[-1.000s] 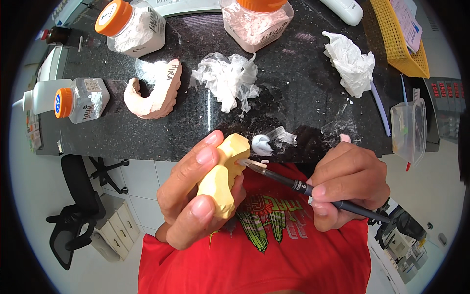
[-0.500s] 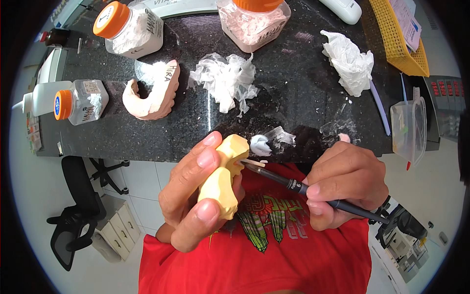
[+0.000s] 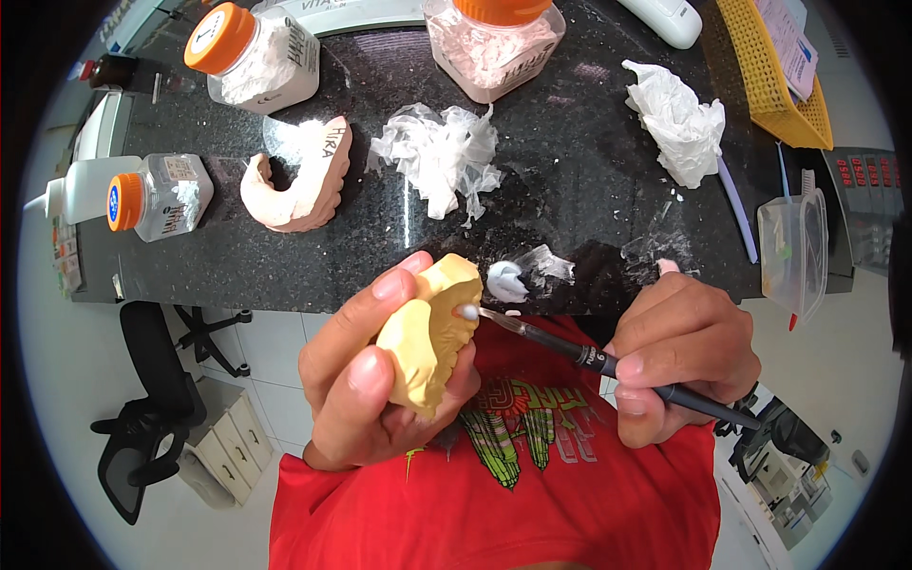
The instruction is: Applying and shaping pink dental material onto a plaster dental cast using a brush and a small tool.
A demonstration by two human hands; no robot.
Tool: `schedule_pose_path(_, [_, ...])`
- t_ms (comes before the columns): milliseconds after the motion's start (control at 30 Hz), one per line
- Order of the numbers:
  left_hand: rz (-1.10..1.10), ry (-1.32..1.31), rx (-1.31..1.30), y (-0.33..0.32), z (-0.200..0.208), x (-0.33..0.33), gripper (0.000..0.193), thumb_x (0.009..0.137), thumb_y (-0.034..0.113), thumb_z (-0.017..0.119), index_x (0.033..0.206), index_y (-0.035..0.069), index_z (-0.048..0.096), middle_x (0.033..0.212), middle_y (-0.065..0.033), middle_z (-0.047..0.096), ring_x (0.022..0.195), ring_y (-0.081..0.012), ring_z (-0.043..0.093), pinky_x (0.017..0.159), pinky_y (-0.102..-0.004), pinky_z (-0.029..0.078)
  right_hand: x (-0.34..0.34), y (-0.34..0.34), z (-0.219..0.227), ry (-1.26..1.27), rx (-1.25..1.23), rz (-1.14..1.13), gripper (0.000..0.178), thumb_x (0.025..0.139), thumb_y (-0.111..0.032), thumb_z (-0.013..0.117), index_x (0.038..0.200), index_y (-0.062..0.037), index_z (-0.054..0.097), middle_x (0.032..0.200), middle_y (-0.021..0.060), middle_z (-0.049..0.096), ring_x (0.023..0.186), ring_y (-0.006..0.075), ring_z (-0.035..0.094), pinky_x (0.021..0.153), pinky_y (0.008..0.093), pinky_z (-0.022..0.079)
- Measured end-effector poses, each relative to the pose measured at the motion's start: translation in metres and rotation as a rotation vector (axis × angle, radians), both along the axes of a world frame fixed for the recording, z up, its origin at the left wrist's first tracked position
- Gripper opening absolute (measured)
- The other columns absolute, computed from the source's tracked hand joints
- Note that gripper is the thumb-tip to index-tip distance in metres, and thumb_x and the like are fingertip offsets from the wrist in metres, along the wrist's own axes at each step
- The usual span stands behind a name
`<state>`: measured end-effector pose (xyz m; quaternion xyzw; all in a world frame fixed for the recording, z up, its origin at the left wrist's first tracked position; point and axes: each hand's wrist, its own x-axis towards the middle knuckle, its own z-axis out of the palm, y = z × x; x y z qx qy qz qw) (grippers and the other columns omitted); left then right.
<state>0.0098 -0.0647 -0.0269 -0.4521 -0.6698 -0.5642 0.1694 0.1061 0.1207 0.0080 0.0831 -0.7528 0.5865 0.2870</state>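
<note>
My left hand [image 3: 366, 380] grips a yellow plaster dental model [image 3: 418, 342] in front of the bench's near edge. A small whitish tooth-like piece [image 3: 467, 312] shows on the model's right side. Pinched in my right hand [image 3: 679, 356] is a thin black brush [image 3: 560, 347]. Its tip points left and lies at the whitish piece; whether it touches cannot be made out. Just beyond the brush, a dab of white paste [image 3: 506, 281] sits on the dark bench, with a smear beside it. A bit of pink material [image 3: 668, 267] lies behind my right hand.
On the speckled black bench [image 3: 361, 271] stand orange-lidded jars of white powder [image 3: 271, 71] and pink powder [image 3: 494, 52]. A pink horseshoe-shaped dental model [image 3: 294, 190], crumpled tissues [image 3: 442, 157], a yellow basket [image 3: 774, 81] and a clear plastic container [image 3: 793, 252] are also there.
My left hand has turned the yellow model, so more of its inner side and the whitish piece show. The brush and my right hand have shifted slightly right.
</note>
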Motion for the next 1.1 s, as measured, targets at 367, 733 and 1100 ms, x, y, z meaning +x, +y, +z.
schedule_pose_path(367, [0.066,0.028,-0.105,-0.007,0.006,-0.001,0.075,0.068,-0.002,0.075,0.131,0.000,0.035,0.112,-0.0291,0.052,0.092,-0.0325,0.064,0.074,-0.0341,0.061,-0.002,-0.001,0.002,0.009,0.033,0.022,0.016,0.067,-0.001,0.072,0.081,-0.0025,0.064,0.070,0.0071,0.063,0.055,0.0164,0.063,0.047,0.0245,0.050])
schedule_pose_path(733, [0.048,0.053,-0.083,-0.002,0.003,0.000,0.074,0.068,-0.003,0.075,0.132,0.002,0.036,0.112,-0.0287,0.051,0.089,-0.0333,0.064,0.072,-0.0349,0.061,-0.003,-0.005,-0.002,0.063,0.044,-0.029,0.011,0.068,-0.002,0.069,0.079,-0.0018,0.064,0.066,0.0082,0.063,0.051,0.0168,0.061,0.044,0.0240,0.048])
schedule_pose_path(1100, [-0.211,-0.272,-0.023,-0.007,0.019,-0.002,0.086,0.073,-0.006,0.069,0.143,0.000,0.018,0.128,-0.0366,0.042,0.113,-0.0375,0.055,0.091,-0.0405,0.051,-0.003,0.045,0.040,-0.190,0.781,-0.592,0.041,0.073,-0.025,0.078,0.106,-0.0038,0.067,0.097,0.0085,0.069,0.080,0.0185,0.062,0.064,0.0261,0.046])
